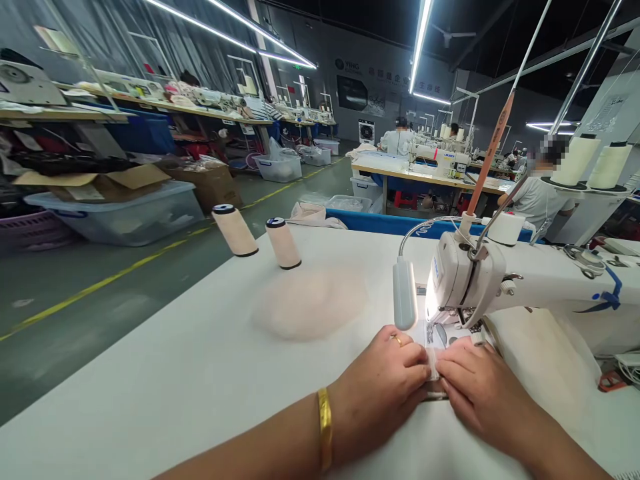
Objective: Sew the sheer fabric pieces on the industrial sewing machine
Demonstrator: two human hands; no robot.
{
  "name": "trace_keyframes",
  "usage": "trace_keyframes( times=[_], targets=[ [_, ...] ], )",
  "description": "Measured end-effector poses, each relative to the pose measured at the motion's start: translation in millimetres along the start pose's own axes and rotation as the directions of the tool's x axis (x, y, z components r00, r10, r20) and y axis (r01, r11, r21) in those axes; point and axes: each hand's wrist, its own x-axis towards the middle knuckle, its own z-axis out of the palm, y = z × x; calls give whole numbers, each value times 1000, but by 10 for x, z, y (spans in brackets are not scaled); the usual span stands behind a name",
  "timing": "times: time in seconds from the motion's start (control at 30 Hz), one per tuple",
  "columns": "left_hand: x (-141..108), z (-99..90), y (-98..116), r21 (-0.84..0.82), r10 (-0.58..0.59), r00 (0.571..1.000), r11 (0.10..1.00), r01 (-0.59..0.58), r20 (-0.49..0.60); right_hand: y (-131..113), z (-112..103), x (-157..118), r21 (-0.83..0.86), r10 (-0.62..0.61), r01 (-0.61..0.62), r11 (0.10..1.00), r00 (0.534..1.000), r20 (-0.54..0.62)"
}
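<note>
My left hand [385, 380], with a gold bracelet and a ring, is closed at the near side of the sewing machine [467, 283], its fingertips on a small pale piece of fabric [433, 363]. Opposite it, my right hand [480, 383] has its fingers pressed together on the same fabric. The thumbs and part of the fabric are hidden under the hands. Just beyond the fingers is the lit needle area. A small lamp [405, 293] on a bent neck hangs over it.
Two pale thread cones [235, 231] stand at the table's [150, 393] far left edge, beside a blurred pinkish patch [313, 303]. White cones [575, 160] stand at the right. Plastic bins [130, 213] line the floor at left. Other people work at machines beyond.
</note>
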Motion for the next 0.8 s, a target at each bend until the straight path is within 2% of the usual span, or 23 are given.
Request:
trace_keyframes(
  times=[0.2, 0.5, 0.8],
  targets=[
    [-6, 13, 29, 2, 98, 994, 995, -98, -51, 5, 3, 6, -25, 6, -6, 1000, 1000, 7],
    [4, 149, -89, 89, 70, 995, 994, -64, -72, 46, 66, 70, -10, 83, -83, 997, 996, 30],
    [52, 158, -148, 99, 34, 998, 995, -29, -47, 90, 115, 103, -63, 181, -179, 982, 983, 34]
  ],
)
